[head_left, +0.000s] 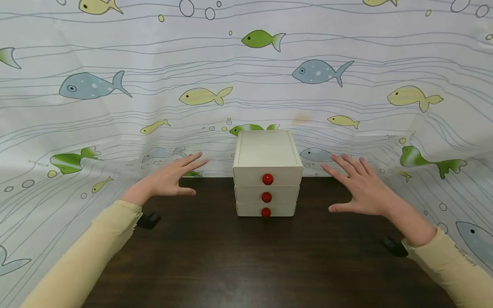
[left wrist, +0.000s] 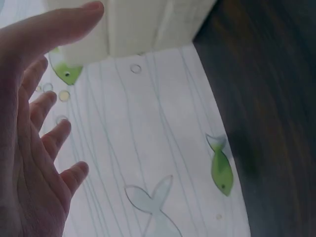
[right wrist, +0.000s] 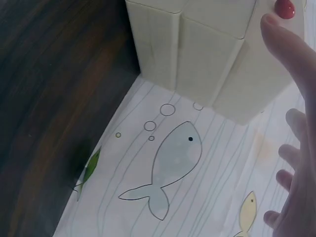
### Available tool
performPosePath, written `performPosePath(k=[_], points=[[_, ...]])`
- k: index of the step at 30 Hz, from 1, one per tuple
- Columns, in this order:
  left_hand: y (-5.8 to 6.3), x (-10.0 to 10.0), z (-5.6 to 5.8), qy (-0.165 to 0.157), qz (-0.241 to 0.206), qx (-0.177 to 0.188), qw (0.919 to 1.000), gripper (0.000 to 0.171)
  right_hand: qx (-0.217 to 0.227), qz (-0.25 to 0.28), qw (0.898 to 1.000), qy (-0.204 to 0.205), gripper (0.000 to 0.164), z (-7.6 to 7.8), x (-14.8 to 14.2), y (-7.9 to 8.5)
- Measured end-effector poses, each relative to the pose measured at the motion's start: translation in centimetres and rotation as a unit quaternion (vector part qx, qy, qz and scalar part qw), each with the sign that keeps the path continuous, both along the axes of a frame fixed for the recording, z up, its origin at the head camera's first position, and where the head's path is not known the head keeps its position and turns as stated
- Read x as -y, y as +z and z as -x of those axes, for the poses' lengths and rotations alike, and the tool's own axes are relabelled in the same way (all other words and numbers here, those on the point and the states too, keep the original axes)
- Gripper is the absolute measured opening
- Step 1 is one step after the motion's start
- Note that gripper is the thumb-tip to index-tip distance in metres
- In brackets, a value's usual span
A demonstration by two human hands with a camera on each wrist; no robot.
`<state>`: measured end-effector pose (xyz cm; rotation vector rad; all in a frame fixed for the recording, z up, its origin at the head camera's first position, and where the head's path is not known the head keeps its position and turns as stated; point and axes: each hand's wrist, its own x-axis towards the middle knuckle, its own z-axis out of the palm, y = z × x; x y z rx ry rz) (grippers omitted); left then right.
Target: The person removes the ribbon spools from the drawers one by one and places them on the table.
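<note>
A small white chest of three drawers [head_left: 268, 149] stands at the back of the dark table, each drawer front bearing a round red knob [head_left: 267, 179]. All three drawers look pushed in. To its left, my left hand [head_left: 169, 176] hovers with fingers extended and thumb spread, holding nothing. On the other side, my right hand [head_left: 363, 190] is raised likewise, fingers apart and pointing toward the chest. In the right wrist view the thumb overlaps the chest's front close to a red knob [right wrist: 285, 8]. Both hands are apart from the chest in the head view.
Behind and along both sides hangs a white fish-patterned cloth [head_left: 154, 55], its lower edge meeting the dark wooden tabletop [head_left: 246, 265]. A black wrist strap piece [head_left: 149, 220] shows under the left sleeve and another [head_left: 394, 247] under the right.
</note>
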<state>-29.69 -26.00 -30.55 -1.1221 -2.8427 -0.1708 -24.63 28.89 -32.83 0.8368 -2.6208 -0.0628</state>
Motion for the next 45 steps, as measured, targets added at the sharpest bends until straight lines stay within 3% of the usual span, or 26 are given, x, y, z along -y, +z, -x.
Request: performPosePath(k=[7, 19, 26, 34, 45], points=[[1.8, -2.5, 1.3, -0.029, -0.065, 0.057, 0.9958, 0.094, -0.018, 0.012, 0.999, 0.024, 0.110, -0.1, 1.0, 0.9], [3.7, -6.2, 2.8, -0.040, -0.097, 0.066, 0.9923, 0.088, -0.030, 0.032, 0.998, 0.034, 0.111, -0.6, 3.1, 2.1], [4.0, -8.3, 3.5, -0.054, -0.121, 0.068, 0.9889, 0.080, -0.046, 0.049, 0.997, 0.045, 0.113, -0.9, 4.7, 2.5], [4.3, -9.5, 3.9, -0.061, -0.131, 0.064, 0.9875, 0.071, -0.048, 0.065, 0.995, 0.062, 0.108, -1.1, 6.3, 2.9], [3.1, -9.8, 4.3, -0.063, -0.181, 0.155, 0.9692, 0.064, -0.044, 0.151, 0.983, 0.094, 0.096, -1.0, 9.6, 2.2]])
